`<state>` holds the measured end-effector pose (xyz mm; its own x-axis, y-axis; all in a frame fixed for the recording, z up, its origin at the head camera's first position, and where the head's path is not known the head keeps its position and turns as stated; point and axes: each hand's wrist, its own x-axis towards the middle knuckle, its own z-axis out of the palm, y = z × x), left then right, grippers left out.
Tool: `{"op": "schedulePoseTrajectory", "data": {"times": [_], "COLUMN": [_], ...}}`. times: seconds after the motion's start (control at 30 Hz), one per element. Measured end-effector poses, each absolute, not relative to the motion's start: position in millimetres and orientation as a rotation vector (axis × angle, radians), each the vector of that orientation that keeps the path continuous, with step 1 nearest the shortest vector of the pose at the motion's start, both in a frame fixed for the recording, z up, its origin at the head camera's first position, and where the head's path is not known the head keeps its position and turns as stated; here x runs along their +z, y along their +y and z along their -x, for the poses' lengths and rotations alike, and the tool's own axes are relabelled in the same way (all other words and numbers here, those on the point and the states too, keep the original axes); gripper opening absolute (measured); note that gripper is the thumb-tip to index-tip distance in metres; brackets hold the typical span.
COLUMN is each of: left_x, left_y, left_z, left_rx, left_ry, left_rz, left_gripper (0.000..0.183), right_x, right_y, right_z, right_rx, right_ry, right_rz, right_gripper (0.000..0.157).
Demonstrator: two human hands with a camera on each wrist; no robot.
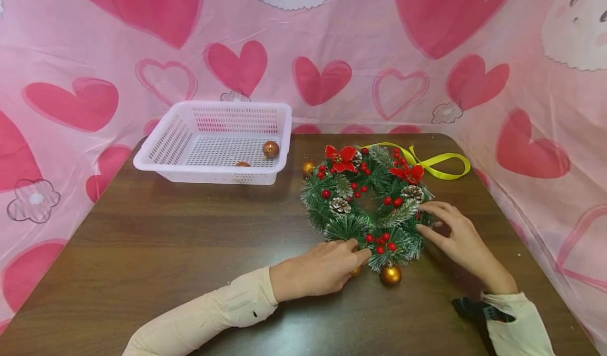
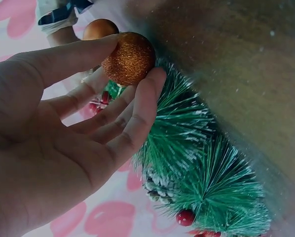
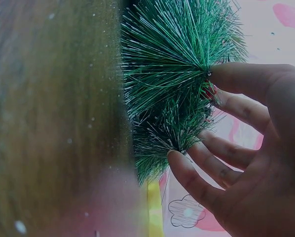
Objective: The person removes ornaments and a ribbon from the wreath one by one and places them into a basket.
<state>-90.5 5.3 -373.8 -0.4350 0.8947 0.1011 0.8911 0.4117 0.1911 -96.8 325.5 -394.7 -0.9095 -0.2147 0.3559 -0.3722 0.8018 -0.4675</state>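
A green Christmas wreath [image 1: 346,227] with red berries, red flowers and frosted pine cones lies flat on the table. At its front edge my left hand [image 1: 319,269] pinches a glittery orange-gold bauble [image 2: 129,59] between thumb and fingers, mostly covered by the hand in the head view. Just right of it, a smooth gold bauble [image 1: 391,275] sits against the wreath's front. My right hand [image 1: 457,240] touches the wreath's right side, its thumb and fingers spread apart at the needles. Another gold bauble [image 1: 308,168] shows at the wreath's back left.
A white plastic basket [image 1: 213,176] stands at the back left, with a copper-coloured bauble [image 1: 271,149] and part of another visible inside. A yellow ribbon [image 1: 446,176] loops out behind the wreath. Pink heart-patterned cloth [image 1: 265,24] hangs around the brown table [image 1: 156,240].
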Motion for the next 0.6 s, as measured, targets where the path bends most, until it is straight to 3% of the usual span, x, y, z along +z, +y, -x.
{"op": "schedulePoseTrajectory", "data": {"times": [0.6], "left_x": [-356.9], "left_y": [-1.0], "left_z": [94.8], "left_rx": [0.394], "left_ry": [2.704], "left_rz": [-1.768], "left_gripper": [0.024], "right_x": [-394.4], "right_y": [324.4], "right_z": [97.0], "right_rx": [0.796], "right_ry": [-2.688], "right_rz": [-0.454], "right_gripper": [0.042]}}
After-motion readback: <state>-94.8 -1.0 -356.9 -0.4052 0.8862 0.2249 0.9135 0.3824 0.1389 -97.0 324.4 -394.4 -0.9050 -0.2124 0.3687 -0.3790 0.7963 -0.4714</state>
